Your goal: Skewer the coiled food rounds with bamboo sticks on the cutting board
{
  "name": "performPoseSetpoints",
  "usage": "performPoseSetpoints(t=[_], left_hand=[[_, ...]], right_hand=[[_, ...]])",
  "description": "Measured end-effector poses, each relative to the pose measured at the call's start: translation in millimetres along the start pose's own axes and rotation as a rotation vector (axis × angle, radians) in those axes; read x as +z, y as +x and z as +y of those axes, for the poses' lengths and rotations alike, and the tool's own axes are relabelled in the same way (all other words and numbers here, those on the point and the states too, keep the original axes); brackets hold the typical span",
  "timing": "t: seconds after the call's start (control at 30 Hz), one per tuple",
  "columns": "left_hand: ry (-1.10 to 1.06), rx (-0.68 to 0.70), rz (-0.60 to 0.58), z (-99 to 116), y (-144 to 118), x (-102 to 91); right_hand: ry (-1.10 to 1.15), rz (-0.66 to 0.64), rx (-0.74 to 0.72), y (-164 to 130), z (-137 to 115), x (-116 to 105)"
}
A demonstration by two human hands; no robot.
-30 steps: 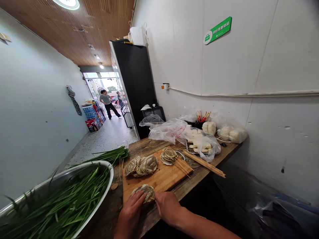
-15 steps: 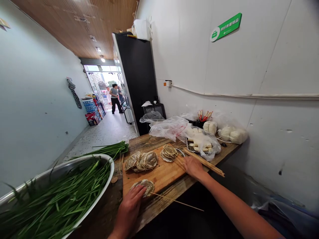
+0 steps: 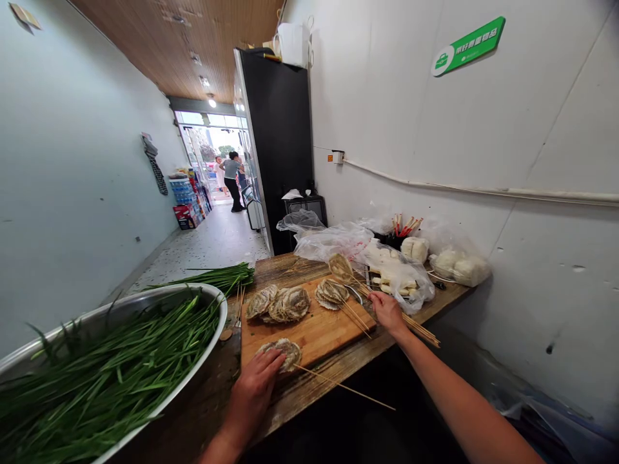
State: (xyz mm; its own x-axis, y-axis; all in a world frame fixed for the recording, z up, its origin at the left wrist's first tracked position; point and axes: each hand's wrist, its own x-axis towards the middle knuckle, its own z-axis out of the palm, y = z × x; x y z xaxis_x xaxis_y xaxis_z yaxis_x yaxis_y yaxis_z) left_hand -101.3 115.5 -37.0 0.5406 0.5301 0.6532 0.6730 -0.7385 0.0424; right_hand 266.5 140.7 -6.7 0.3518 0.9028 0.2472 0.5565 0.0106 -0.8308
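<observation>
One skewered slice now rises off the board, gripped by right hand; left hand stays flat, pressing the near skewered piece.

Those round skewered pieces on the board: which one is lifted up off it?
The skewered piece farthest back, raised on its stick by the right hand. The others lie flat on the cutting board; the left hand presses the nearest.

Narrow corridor: pale walls, wood-slat ceiling with round lamps, speckled floor. A black cabinet stands against the right wall; daylight enters through the glass doorway beyond.
</observation>
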Motion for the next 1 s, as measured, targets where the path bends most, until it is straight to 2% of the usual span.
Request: performPoseSetpoints(t=[0.23,0.47,0.73,1.0], left_hand=[[-0.015,0.015,0.016,1,1,-1.1],[-0.012,0.002,-0.002,2,1,-2.0],[-0.027,-0.004,0.015,0,-2,2.8],[-0.017,0.014,0.026,2,0,-1.9]], right_hand=[[0.410,-0.097,0.155,-10,-16,-10],[0.556,-0.168,0.229,-15,-22,-14],[0.400,-0.115,0.147,-13,-16,-12],[0.061,0.035,-0.063,-7,-6,-1]])
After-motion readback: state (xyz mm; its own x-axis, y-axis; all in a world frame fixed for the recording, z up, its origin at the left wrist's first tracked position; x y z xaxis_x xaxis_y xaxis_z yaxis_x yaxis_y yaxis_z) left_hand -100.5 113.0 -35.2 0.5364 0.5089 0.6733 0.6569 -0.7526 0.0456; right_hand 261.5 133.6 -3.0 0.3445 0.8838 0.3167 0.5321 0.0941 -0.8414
